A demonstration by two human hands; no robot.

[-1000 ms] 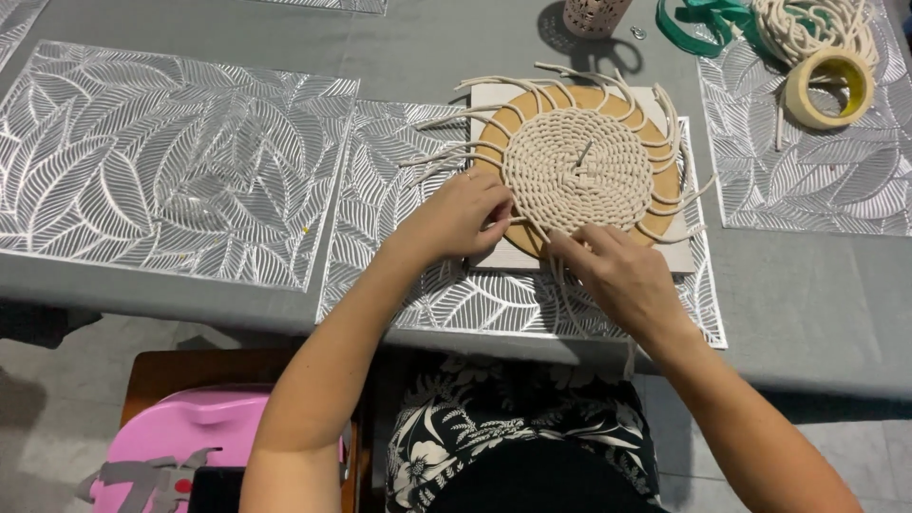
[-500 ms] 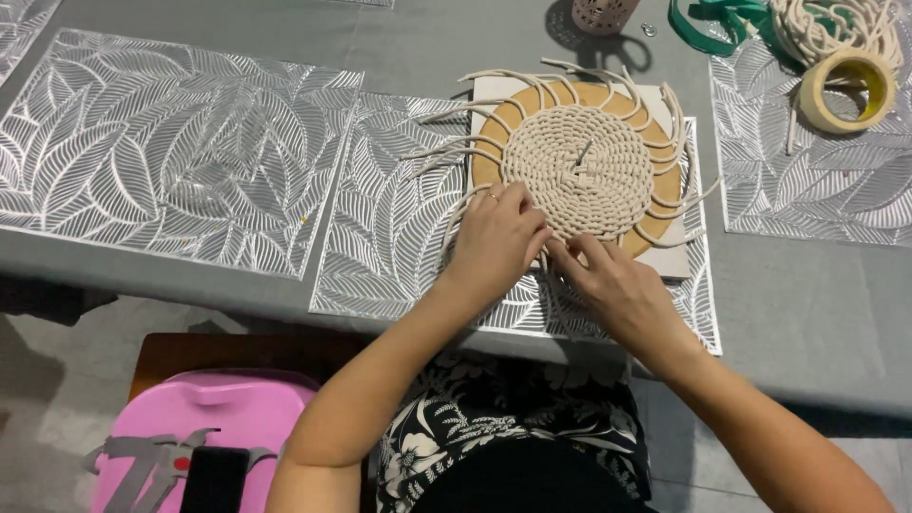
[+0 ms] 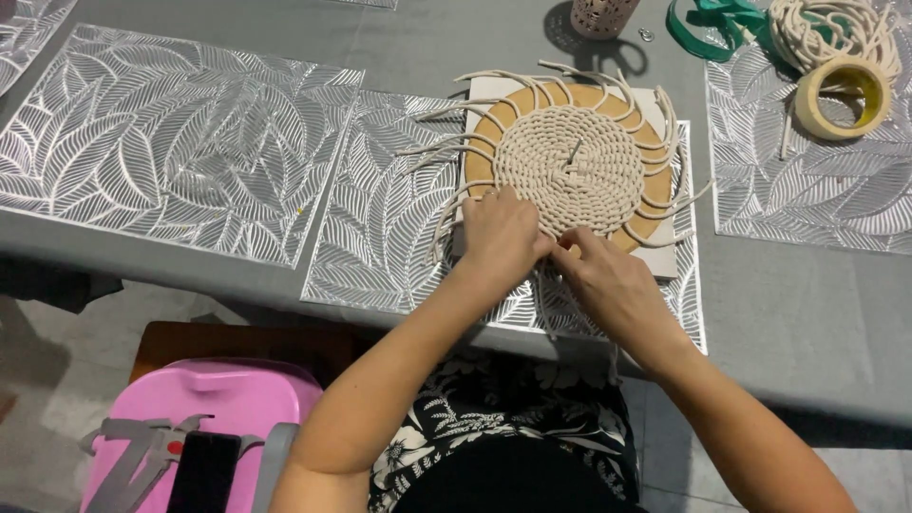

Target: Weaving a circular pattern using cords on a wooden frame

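Note:
A round coil of woven cream cord (image 3: pixel 570 169) lies on a tan wooden disc (image 3: pixel 635 237) over a white board (image 3: pixel 665 258), with loose cord ends fanning out around it. My left hand (image 3: pixel 501 235) presses on the coil's near edge, fingers curled over the cords there. My right hand (image 3: pixel 608 282) sits just beside it, fingertips pinching cord at the same near edge. Which strand each hand grips is hidden by the fingers.
Silver leaf-pattern placemats (image 3: pixel 180 152) cover the grey table (image 3: pixel 807 313). At the back right lie a roll of tape (image 3: pixel 841 95), a bundle of cream rope (image 3: pixel 826 28), a green ribbon (image 3: pixel 722 21) and a small cup (image 3: pixel 600 14). A pink stool (image 3: pixel 209 408) stands at lower left.
Both hands have stayed at the coil's near edge, with the left hand shifting slightly toward the right hand. The head camera has moved, so the scene sits lower in view.

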